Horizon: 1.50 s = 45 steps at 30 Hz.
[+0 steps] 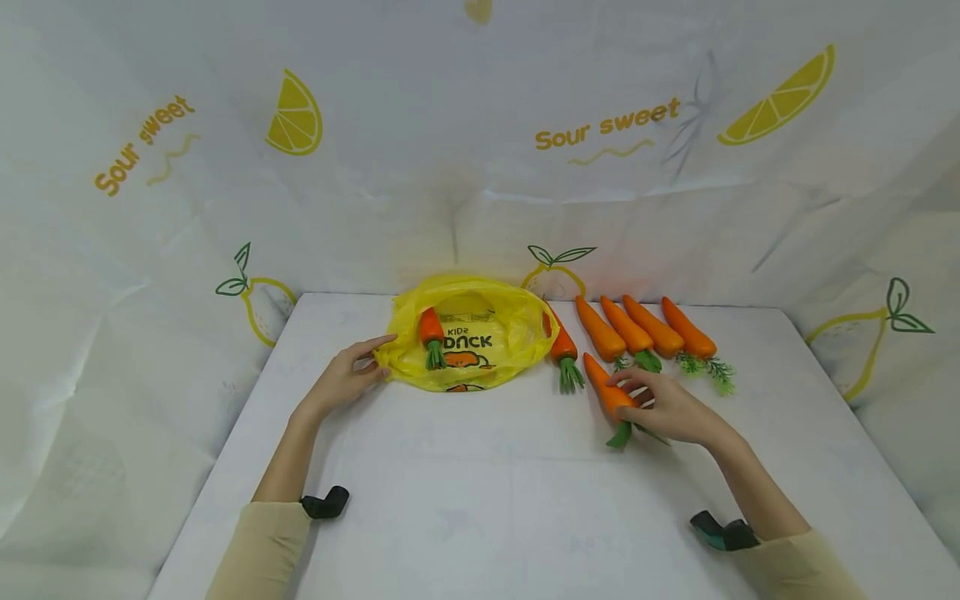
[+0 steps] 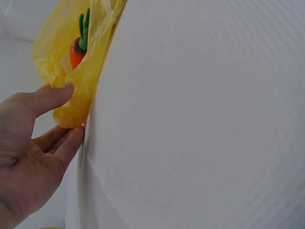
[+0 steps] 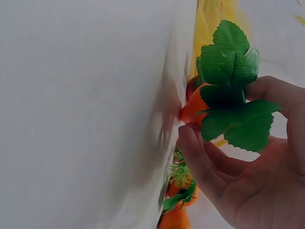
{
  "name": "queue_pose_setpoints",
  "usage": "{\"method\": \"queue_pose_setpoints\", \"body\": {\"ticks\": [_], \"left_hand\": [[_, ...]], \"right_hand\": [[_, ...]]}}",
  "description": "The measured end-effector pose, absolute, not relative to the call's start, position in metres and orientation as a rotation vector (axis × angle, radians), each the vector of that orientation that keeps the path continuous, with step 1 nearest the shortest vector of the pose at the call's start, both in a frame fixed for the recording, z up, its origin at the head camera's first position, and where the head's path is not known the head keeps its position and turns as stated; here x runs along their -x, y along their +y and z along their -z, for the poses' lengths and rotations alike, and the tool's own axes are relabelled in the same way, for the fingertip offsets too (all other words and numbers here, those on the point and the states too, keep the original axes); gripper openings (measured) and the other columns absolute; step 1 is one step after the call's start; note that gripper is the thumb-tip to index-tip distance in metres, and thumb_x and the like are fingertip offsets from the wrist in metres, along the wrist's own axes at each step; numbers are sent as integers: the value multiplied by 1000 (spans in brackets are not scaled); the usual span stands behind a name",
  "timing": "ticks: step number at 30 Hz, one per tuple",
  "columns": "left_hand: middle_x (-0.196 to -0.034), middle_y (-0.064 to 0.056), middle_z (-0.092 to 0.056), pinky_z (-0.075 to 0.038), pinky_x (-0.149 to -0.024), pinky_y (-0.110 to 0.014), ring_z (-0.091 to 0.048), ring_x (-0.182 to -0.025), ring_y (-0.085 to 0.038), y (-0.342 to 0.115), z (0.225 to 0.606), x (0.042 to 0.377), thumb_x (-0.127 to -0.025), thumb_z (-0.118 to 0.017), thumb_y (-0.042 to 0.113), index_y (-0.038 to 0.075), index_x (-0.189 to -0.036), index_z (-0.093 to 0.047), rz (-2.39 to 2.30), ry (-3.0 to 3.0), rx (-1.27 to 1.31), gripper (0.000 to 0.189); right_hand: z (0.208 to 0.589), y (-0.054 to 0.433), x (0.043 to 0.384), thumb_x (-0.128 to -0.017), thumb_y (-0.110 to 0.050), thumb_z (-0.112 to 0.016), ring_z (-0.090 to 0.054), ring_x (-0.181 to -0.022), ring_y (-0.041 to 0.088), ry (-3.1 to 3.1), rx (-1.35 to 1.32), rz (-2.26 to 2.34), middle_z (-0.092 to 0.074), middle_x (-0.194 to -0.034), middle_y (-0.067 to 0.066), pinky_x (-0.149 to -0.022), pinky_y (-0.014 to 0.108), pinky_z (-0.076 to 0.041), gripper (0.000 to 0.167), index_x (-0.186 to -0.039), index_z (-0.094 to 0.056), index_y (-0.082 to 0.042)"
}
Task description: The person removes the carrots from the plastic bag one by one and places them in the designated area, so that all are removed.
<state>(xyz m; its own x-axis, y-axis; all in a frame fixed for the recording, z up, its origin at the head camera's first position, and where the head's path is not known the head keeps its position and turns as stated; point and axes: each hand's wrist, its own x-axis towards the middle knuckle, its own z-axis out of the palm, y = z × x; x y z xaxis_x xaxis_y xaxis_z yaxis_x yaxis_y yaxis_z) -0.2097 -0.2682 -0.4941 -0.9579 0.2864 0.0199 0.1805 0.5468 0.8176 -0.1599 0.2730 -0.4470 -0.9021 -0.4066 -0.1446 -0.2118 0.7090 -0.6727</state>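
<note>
A yellow plastic bag (image 1: 517,337) lies with its mouth facing me at the back of the table, a toy carrot (image 1: 432,325) with a green stub top inside it. My left hand (image 1: 347,379) pinches the bag's left edge, thumb on the film and fingers beneath it, as the left wrist view shows of the bag (image 2: 93,76). With thumb and fingers my right hand (image 1: 669,407) grips an orange carrot (image 1: 602,385) near its leafy end, the tip pointing away from me. Broad green leaves (image 3: 231,64) hide part of this carrot in the right wrist view.
Right beside the bag lies a carrot (image 1: 564,343) with a green stub top. Several more leafy carrots (image 1: 600,329) lie in a row at the back right, near the patterned cloth backdrop (image 1: 480,183). A white cover (image 1: 480,500) spreads over the table.
</note>
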Motion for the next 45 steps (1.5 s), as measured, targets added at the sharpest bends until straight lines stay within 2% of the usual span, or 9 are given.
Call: {"method": "queue_pose_setpoints", "body": {"ticks": [10,24,30,38,43,45], "left_hand": [[-169,-19,-49,-50,-123,-59,-52,-150,-48,-269,495,210,-105,-72,14,18,-159,-56,-1396,2651,-418,57],[-170,-17,-48,-50,-124,-59,-50,-152,-47,-270,496,211,-106,-72,16,20,-160,-56,-1382,2647,-404,57],[-170,-18,-47,-50,-123,-59,-49,-153,-48,-270,495,211,-106,-71,16,19,-160,-56,-1383,2646,-403,56],[-170,-19,-47,-49,-124,-60,-48,-154,-48,-269,494,210,-106,-71,17,19,-160,-55,-1386,2645,-407,57],[-170,-20,-46,-49,-124,-60,-48,-154,-49,-270,495,212,-106,-71,16,18,-160,-55,-1386,2645,-419,56],[-170,-20,-47,-49,-124,-60,-47,-154,-49,-270,496,212,-106,-71,16,17,-160,-55,-1389,2642,-430,56]], "right_hand": [[452,277,163,-98,-19,-80,-73,-106,26,2594,546,997,-71,-130,21,-92,40,-67,43,-136,-64,-4],[450,276,163,-99,-17,-79,-74,-107,30,2602,545,994,-69,-133,24,-93,42,-67,43,-136,-62,-2],[440,278,164,-101,-16,-77,-75,-108,35,2649,570,994,-69,-132,27,-92,48,-68,44,-138,-61,2],[414,279,171,-101,-10,-77,-76,-101,34,2771,620,1043,-74,-124,28,-80,28,-67,41,-136,-62,5],[396,262,180,-101,-10,-76,-73,-105,34,2790,673,1089,-74,-126,25,-86,26,-66,37,-135,-64,1],[389,252,182,-103,-13,-75,-73,-110,35,2779,677,1092,-72,-130,23,-92,32,-67,37,-136,-64,-1]]}}
